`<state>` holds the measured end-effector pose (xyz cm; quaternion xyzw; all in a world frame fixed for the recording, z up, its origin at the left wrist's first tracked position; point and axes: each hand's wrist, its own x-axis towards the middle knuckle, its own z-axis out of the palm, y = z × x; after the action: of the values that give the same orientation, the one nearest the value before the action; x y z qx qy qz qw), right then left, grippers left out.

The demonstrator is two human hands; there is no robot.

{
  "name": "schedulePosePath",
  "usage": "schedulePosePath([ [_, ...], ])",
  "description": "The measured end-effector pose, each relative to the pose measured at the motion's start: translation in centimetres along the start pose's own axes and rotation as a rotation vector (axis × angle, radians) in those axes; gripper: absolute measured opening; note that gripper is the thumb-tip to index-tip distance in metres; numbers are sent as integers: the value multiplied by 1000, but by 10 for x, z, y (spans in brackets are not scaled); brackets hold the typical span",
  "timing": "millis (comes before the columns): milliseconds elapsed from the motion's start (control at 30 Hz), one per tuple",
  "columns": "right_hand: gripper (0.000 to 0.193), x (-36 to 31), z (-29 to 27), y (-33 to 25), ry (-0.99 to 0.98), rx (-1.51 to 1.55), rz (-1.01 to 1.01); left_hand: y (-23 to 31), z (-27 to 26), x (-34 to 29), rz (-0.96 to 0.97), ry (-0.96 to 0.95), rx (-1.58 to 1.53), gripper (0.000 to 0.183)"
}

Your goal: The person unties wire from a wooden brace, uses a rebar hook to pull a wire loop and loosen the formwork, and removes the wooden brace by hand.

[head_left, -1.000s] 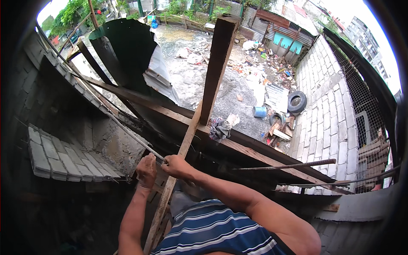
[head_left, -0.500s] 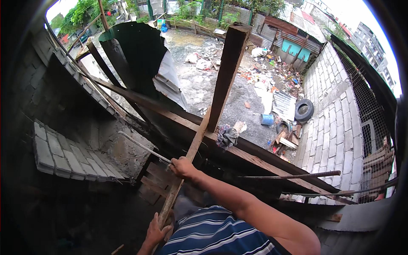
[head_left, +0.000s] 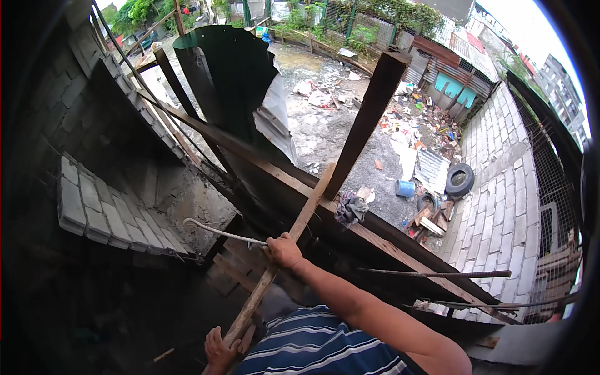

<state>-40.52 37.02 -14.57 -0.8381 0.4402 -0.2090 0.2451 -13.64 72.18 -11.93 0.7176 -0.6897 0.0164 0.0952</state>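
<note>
A long narrow wooden plank slants from near my body up to a horizontal timber beam, its far end by the foot of a dark upright post. My right hand is closed round the plank at mid-length. A pale, rope-like length runs leftward from that hand, its far end bent over; whether the fingers hold it too is hidden. At the plank's near end, my left hand lies against the wood, its fingers raised and apart. A bundled grey cloth rests on the beam beside the post.
A rusty bar juts across at right. Concrete blockwork stands lower left, a block wall right. Dark corrugated sheeting rises beyond the beam. Outside lie a blue bucket, a tyre and scattered rubbish.
The view has shifted, so the surroundings sit farther right. The pale rope-like length has bent more. My left hand's fingers have loosened from the plank; my right hand keeps its grip.
</note>
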Motion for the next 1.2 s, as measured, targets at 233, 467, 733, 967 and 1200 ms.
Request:
schedulePosePath([
  [233, 26, 0, 4, 0, 13, -28, 4, -3, 3, -6, -208, -295, -105, 65],
  [467, 23, -2, 9, 2, 62, -16, 4, -1, 0, -4, -187, -256, -99, 61],
  [733, 10, -3, 8, 2, 4, -36, 15, 6, -5, 1, -204, -263, -83, 60],
  [967, 23, -3, 4, 1, 38, 20, 9, 10, -7, 1, -207, -240, -91, 58],
  [1200, 24, -3, 4, 0, 38, 11, -4, 8, -3, -1, -183, -214, -73, 58],
])
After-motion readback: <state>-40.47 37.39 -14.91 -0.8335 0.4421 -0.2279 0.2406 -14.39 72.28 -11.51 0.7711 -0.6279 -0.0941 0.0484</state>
